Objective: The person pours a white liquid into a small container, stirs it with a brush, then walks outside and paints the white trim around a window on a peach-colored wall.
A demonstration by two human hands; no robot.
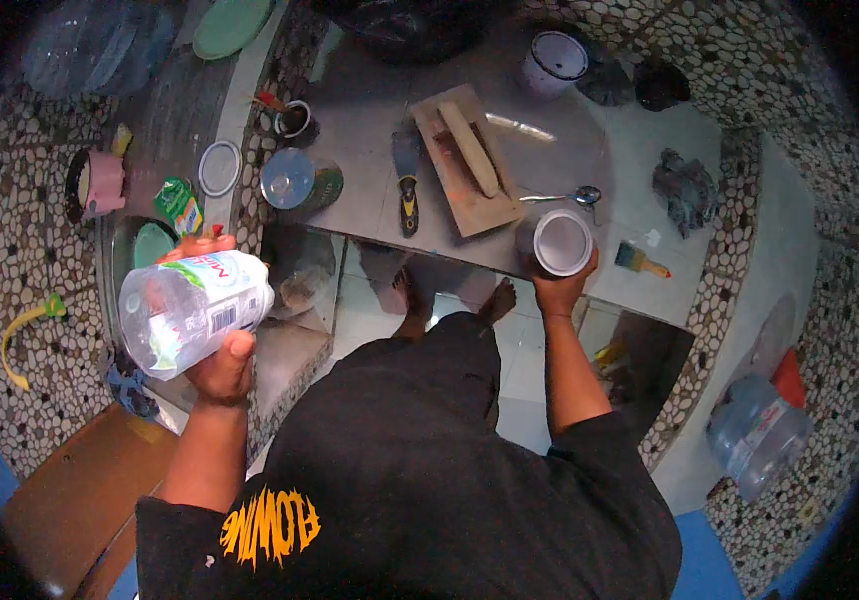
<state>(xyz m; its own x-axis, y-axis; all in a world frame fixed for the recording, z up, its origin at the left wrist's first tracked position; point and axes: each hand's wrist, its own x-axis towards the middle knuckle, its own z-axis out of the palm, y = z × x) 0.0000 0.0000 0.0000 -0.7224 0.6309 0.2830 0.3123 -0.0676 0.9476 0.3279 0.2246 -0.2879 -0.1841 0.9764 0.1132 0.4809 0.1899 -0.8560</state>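
On the left, my left hand (221,372) is closed around a clear plastic bottle (164,318) with a white, blue and green label. The bottle is tilted, its wide end toward the left. My right hand (560,292) grips a pale grey-white cup (562,244) at the front edge of the table, its round opening facing up. Just beyond the cup lies a metal spoon (585,196). To its left rest a wooden float (465,160) with a long handle and a putty knife (407,190) with a black and yellow handle.
A paintbrush (642,260) and crumpled dark plastic (684,190) lie on the right of the table (374,90). A pale bucket (555,64) stands at the back. Toward the left are a clear container (287,179), a white lid (219,168) and a green packet (179,206). A large water jug (759,435) lies far right.
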